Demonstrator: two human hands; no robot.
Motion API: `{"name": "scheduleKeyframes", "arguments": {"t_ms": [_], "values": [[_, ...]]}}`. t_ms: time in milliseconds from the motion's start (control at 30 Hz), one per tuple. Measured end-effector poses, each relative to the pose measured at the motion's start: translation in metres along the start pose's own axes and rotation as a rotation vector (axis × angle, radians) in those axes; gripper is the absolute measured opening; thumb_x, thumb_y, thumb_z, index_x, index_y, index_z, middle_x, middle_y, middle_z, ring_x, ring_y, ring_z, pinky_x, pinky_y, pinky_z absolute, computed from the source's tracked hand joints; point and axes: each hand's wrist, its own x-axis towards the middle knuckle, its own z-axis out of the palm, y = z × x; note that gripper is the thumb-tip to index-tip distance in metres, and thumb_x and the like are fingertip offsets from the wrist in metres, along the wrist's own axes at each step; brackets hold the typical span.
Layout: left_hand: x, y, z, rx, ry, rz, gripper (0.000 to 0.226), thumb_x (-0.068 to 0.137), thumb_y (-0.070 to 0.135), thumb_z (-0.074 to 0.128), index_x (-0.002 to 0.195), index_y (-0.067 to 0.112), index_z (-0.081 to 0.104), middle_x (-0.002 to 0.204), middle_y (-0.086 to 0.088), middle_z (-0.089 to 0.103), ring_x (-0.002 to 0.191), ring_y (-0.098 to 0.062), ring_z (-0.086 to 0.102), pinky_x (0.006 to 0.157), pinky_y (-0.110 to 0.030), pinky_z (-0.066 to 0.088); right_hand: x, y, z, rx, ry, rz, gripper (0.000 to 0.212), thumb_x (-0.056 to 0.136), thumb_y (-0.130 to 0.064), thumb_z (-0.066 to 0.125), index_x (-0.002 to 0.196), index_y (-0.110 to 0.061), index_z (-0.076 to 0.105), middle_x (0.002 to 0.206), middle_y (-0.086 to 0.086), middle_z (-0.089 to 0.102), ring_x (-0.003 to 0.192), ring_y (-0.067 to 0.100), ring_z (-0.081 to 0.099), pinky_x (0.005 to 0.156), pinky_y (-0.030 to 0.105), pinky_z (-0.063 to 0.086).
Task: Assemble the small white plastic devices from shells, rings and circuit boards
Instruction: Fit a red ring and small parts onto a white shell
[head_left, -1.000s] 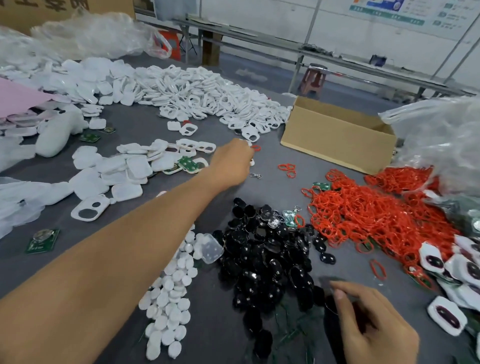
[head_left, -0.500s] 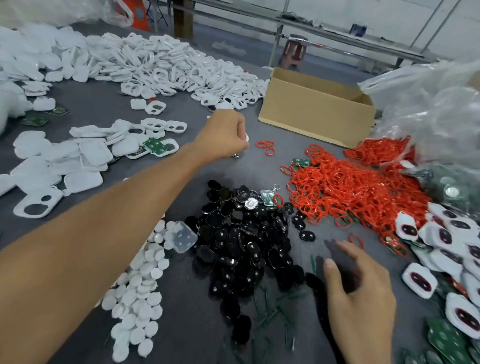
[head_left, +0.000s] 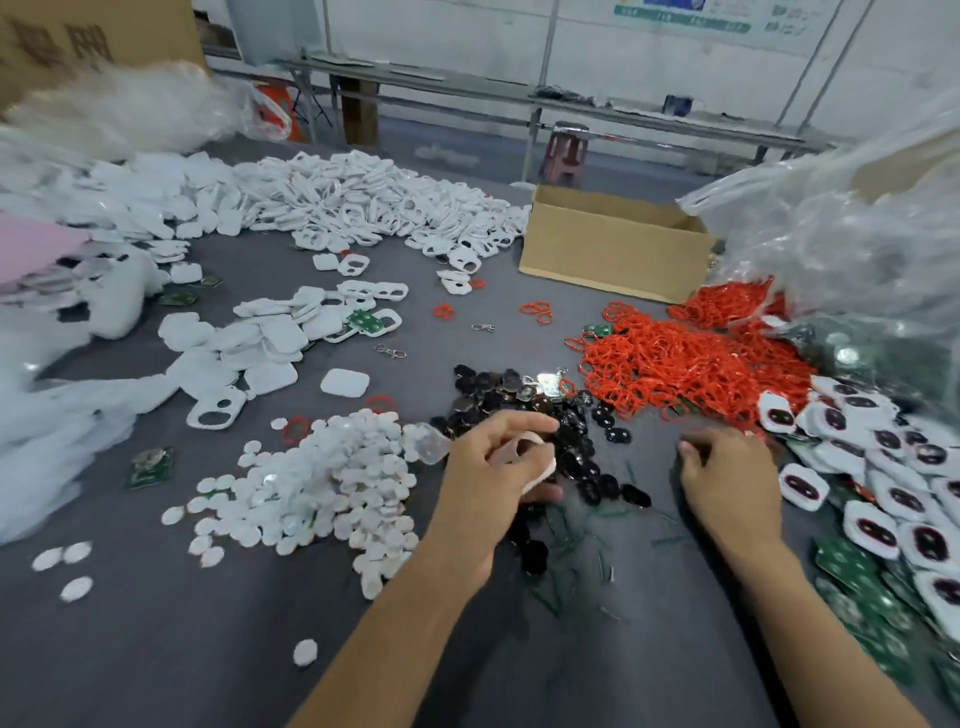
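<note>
My left hand holds a white shell with cut-out holes, fingers curled round it, just above the near edge of the heap of black oval inserts. My right hand rests palm down on the grey table beside the black heap, fingers curled toward the red rings; whether it holds anything I cannot make out. A big pile of white shells lies at the back. Small white round pads are heaped left of my left hand. Green circuit boards lie at the right edge.
An open cardboard box stands behind the red rings. Clear plastic bags bulge at the right and far left. Part-built white devices with dark inserts are heaped on the right. Flat white covers and two metal clasps lie mid-table.
My left arm has drawn back from the far shells to the black heap, now with a white shell in its hand. My right hand has shifted right, toward the red rings.
</note>
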Motion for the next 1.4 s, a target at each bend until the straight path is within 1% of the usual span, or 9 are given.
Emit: {"name": "scheduleKeyframes", "arguments": {"t_ms": [100,200,400,500,667,967,1100,1267,1400], "values": [[-0.014,-0.007,0.009,0.063,-0.029,0.035,0.028,0.089,0.000,0.066,0.077,0.023,0.078,0.063,0.011,0.061,0.063,-0.003,0.056,0.056,-0.023,0.054,0.004,-0.002,-0.005,0.031,0.011,0.034,0.010,0.075,0.006,0.059,0.070,0.004,0.068,0.076,0.027,0.067,0.074,0.044,0.060,0.069,0.047,0.049],[-0.026,-0.012,0.016,0.124,-0.016,0.065,0.020,0.089,0.004,0.068,0.083,0.020,0.079,0.063,0.010,0.064,0.059,-0.004,0.058,0.064,-0.035,0.060,-0.002,-0.003,-0.015,0.124,0.058,0.007,0.011,0.076,0.004,0.060,0.080,-0.003,0.068,0.080,0.019,0.070,0.077,0.037,0.063,0.071,0.041,0.049],[-0.028,-0.016,0.014,0.329,0.100,0.257,0.018,0.088,0.016,0.070,0.102,0.025,0.077,0.093,0.005,0.066,0.070,-0.021,0.069,0.076,-0.048,0.056,-0.050,-0.041,-0.034,0.531,0.037,-0.261,0.021,0.075,0.004,0.075,0.088,-0.013,0.070,0.075,-0.014,0.068,0.071,-0.009,0.063,0.069,-0.001,0.039],[-0.028,-0.020,0.013,0.339,0.074,0.248,0.019,0.084,0.016,0.074,0.102,0.023,0.076,0.092,0.002,0.067,0.065,-0.023,0.069,0.076,-0.046,0.056,-0.072,-0.054,-0.035,0.630,0.026,-0.309,0.026,0.076,0.004,0.074,0.085,-0.021,0.075,0.078,-0.015,0.070,0.076,-0.005,0.065,0.074,0.007,0.044],[-0.030,-0.023,0.016,0.260,0.020,0.297,0.013,0.081,0.007,0.076,0.093,0.012,0.079,0.091,-0.007,0.070,0.064,-0.009,0.066,0.054,-0.017,0.052,-0.087,-0.061,-0.035,0.752,0.072,-0.299,0.034,0.075,0.002,0.075,0.084,-0.031,0.072,0.079,-0.016,0.071,0.077,0.000,0.067,0.074,0.013,0.048],[-0.027,-0.026,0.017,0.301,0.065,0.372,0.011,0.079,0.007,0.078,0.078,0.017,0.077,0.079,0.002,0.068,0.057,-0.007,0.063,0.053,-0.016,0.049,-0.090,-0.064,-0.035,0.745,0.119,-0.298,0.017,0.076,-0.004,0.077,0.079,-0.019,0.070,0.077,-0.007,0.067,0.070,0.005,0.061,0.067,0.009,0.043],[-0.027,-0.028,0.021,0.347,0.081,0.369,0.009,0.079,0.008,0.077,0.077,0.017,0.076,0.080,0.003,0.069,0.060,-0.010,0.064,0.059,-0.028,0.056,-0.093,-0.064,-0.033,0.789,0.072,-0.197,0.014,0.078,-0.007,0.076,0.077,-0.019,0.068,0.071,-0.006,0.066,0.064,0.007,0.057,0.063,0.009,0.042],[-0.027,-0.026,0.022,0.001,0.073,0.200,0.012,0.086,0.005,0.070,0.082,0.015,0.076,0.075,0.002,0.072,0.065,-0.008,0.065,0.057,-0.021,0.055,-0.094,-0.065,-0.032,1.043,-0.109,-0.042,0.014,0.079,-0.012,0.075,0.089,-0.018,0.067,0.075,-0.001,0.069,0.065,0.011,0.059,0.064,0.032,0.053],[-0.028,-0.027,0.024,-0.052,0.024,0.152,0.018,0.085,0.006,0.071,0.078,0.021,0.079,0.077,0.000,0.074,0.070,-0.007,0.067,0.060,-0.021,0.055,-0.093,-0.063,-0.030,1.253,-0.177,0.011,0.004,0.084,-0.006,0.069,0.084,-0.010,0.068,0.073,0.004,0.068,0.067,0.010,0.060,0.063,0.021,0.049]]}}
